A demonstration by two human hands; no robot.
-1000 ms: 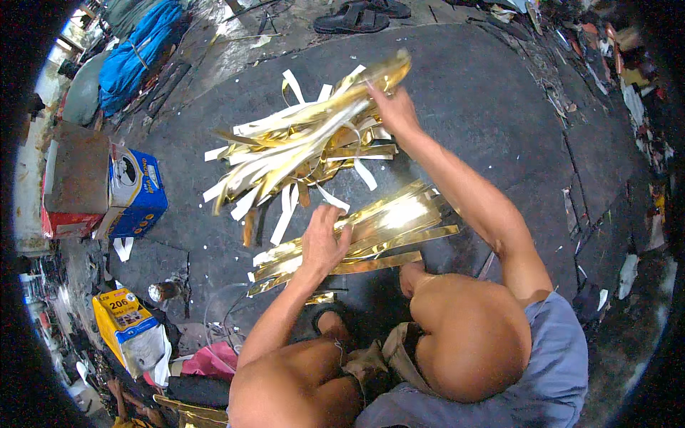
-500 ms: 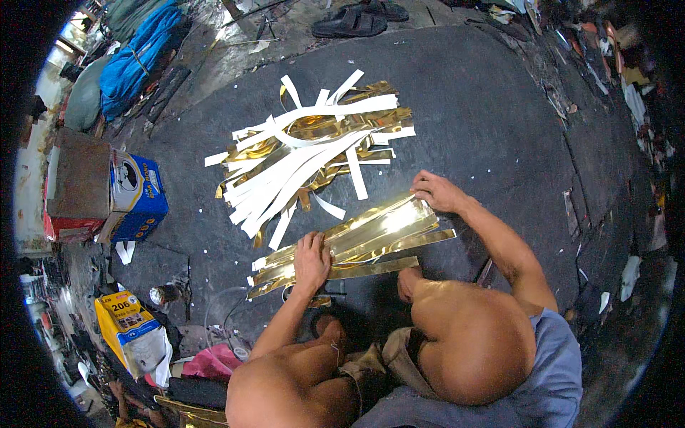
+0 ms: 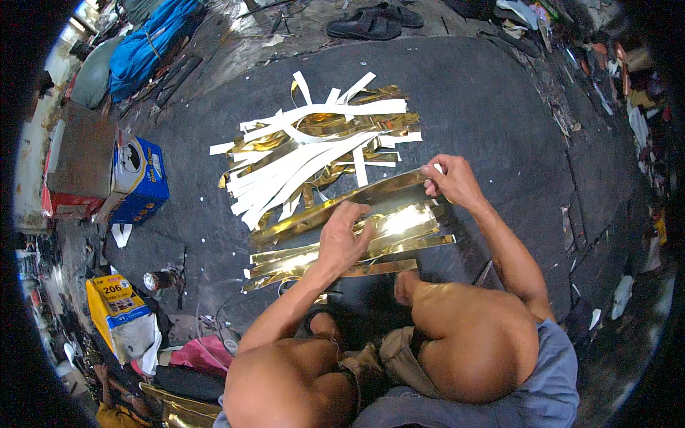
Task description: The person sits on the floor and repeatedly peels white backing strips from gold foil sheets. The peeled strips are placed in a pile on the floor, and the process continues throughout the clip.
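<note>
My right hand (image 3: pixel 454 182) pinches the right end of a long gold foil strip (image 3: pixel 389 187), which is raised there and slants down to the left. My left hand (image 3: pixel 345 239) is by the strip's lower edge, fingers curved and thumb apart, gripping nothing that I can see. Beneath both hands, several shiny gold strips (image 3: pixel 407 222) lie side by side before my knees. Beyond them is a loose heap of white-backed and gold strips (image 3: pixel 307 153), crossing and curling over each other on the dark mat (image 3: pixel 492 93).
At left stand an open cardboard box (image 3: pixel 78 160) with a blue side and a yellow-and-blue bag (image 3: pixel 121 314). Dark sandals (image 3: pixel 364 28) and a blue tarp bundle (image 3: pixel 146 57) lie at the far side. Scraps (image 3: pixel 621 292) litter the right edge.
One gold strip has been lifted off the near strips and moved away from me, toward the heap. My right hand rose with its end; my left hand shifted right and farther out.
</note>
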